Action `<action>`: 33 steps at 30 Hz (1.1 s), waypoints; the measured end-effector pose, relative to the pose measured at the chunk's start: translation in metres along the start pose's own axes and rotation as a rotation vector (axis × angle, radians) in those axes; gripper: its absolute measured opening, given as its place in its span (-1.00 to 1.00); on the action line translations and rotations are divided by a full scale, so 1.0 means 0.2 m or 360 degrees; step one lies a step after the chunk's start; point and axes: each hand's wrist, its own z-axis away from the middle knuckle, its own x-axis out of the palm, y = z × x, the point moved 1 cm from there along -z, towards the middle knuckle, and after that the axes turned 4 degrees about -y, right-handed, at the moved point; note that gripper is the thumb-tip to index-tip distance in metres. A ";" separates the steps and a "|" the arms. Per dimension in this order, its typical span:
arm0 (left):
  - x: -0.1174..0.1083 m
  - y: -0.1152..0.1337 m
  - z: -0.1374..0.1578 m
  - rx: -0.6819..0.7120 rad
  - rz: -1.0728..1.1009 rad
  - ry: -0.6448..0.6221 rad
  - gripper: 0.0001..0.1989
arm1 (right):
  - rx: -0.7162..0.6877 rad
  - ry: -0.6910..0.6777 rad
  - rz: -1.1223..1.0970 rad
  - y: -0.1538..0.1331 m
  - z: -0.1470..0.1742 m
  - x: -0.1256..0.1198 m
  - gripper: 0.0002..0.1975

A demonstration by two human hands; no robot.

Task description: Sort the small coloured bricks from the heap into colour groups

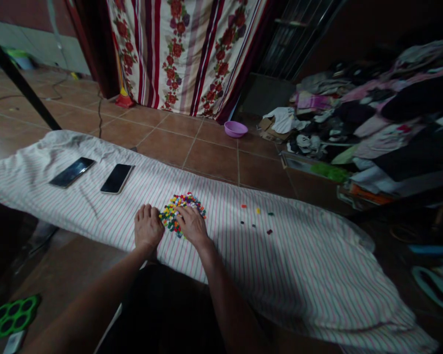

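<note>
Striped cloth (317, 275) underneath, wrinkled at its ends. Head view: six small pieces (258, 210) set apart at right; bulk left in one mixed-colour pile (186, 199). Right hand (192, 225) on pile, grip not discernible; left hand (147, 227) open, flat beside it. Beyond: tiled floor (214, 155), floral curtain (177, 54).

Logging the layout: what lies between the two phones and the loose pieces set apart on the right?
The head view shows the left hand, the pile of small colored pieces and the right hand over it, on the striped cloth.
</note>
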 end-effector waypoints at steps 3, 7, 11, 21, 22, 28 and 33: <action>0.00 0.00 0.00 0.0003 -0.0003 -0.0001 -0.77 | 0.0008 -0.0049 0.0055 -0.01 0.00 -0.02 -0.68; 0.00 0.00 0.01 0.0008 -0.0014 0.0016 -0.78 | 0.0057 -0.0088 0.0062 -0.03 -0.01 -0.03 -0.75; 0.00 0.00 0.01 0.0016 -0.0004 0.0021 -0.77 | 0.0104 -0.0061 0.0040 -0.03 -0.02 -0.01 -0.79; -0.05 0.01 0.00 0.0022 0.0015 -0.0048 -0.77 | 0.0200 0.0205 -0.0222 -0.03 0.00 -0.08 -0.81; -0.05 0.02 0.00 0.0022 0.0006 -0.0062 -0.78 | 0.0254 0.0221 -0.0239 -0.02 0.01 -0.08 -0.81; -0.05 0.01 0.00 0.0017 -0.0004 -0.0066 -0.79 | 0.0424 0.0278 -0.0453 0.05 0.05 -0.07 -0.79; -0.03 0.01 0.00 0.0008 -0.0012 -0.0052 -0.79 | 0.0394 0.0329 -0.0582 0.08 0.06 -0.04 -0.76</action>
